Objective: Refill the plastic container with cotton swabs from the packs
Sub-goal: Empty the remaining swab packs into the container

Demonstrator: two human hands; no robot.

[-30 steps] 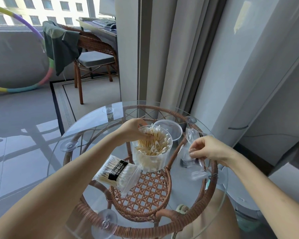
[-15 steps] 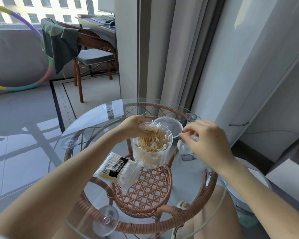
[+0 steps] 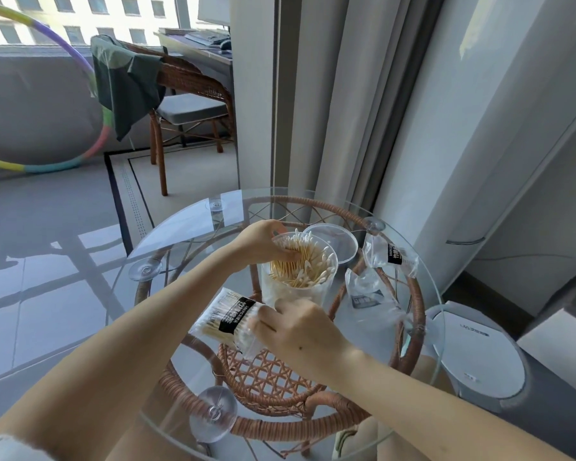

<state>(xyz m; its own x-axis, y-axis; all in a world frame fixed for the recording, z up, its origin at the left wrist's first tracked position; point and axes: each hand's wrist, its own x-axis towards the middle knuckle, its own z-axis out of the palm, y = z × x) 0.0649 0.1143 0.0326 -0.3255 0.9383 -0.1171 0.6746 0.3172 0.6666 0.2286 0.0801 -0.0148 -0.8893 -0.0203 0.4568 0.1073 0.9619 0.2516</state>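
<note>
A clear plastic container (image 3: 296,291) full of cotton swabs stands upright in the middle of the round glass table (image 3: 167,237). My left hand (image 3: 263,241) grips its far rim, thumb pressed among the swabs. A full pack of cotton swabs (image 3: 225,319) with a black label lies just left of the container, and the fingers of my right hand (image 3: 296,331) close on its near end. Two emptied clear packs (image 3: 368,294) (image 3: 391,254) lie to the right. The container's clear lid (image 3: 333,242) rests behind it.
The glass top sits on a wicker frame (image 3: 409,314) with suction cups (image 3: 215,415). A white round device (image 3: 479,357) stands on the floor at right. A wicker chair (image 3: 187,101) and a hoop (image 3: 90,144) are far left; curtains hang behind.
My right hand let go of the empty pack at the right, crossed in front of the container and came down on the full pack. The left hand stayed on the container.
</note>
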